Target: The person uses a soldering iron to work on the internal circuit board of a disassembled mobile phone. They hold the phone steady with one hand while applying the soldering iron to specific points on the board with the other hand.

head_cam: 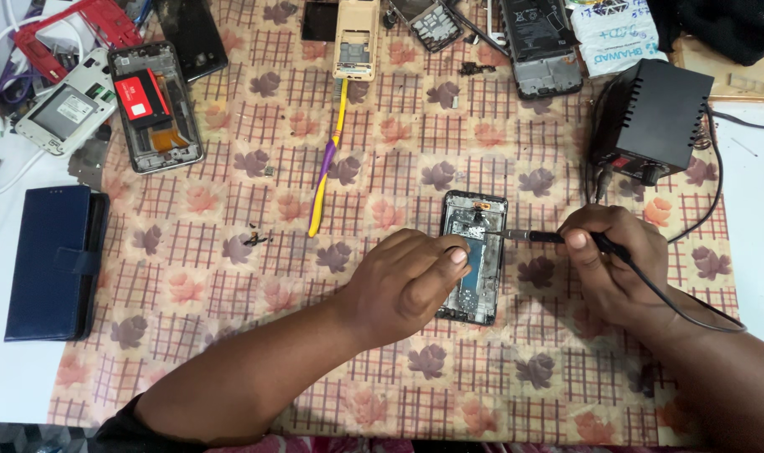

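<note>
Now the left hand [403, 281], fingers curled, presses down on the left edge of an opened phone [474, 256] that lies flat on the patterned cloth [382, 168] between both hands. Just right of it, the right hand [613, 260] pinches a black soldering iron [537, 236] like a pen, its tip touching the phone's upper part. One black power unit [654, 117] sits behind the right hand, and one dark blue wallet case [51, 260] lies well apart at the left.

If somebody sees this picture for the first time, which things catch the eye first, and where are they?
At centre, an opened phone lies on the flowered cloth, with the left hand pressing on it and the right hand holding a soldering iron to its upper part. A black station box stands at upper right, and more opened phones lie at upper left.
</note>
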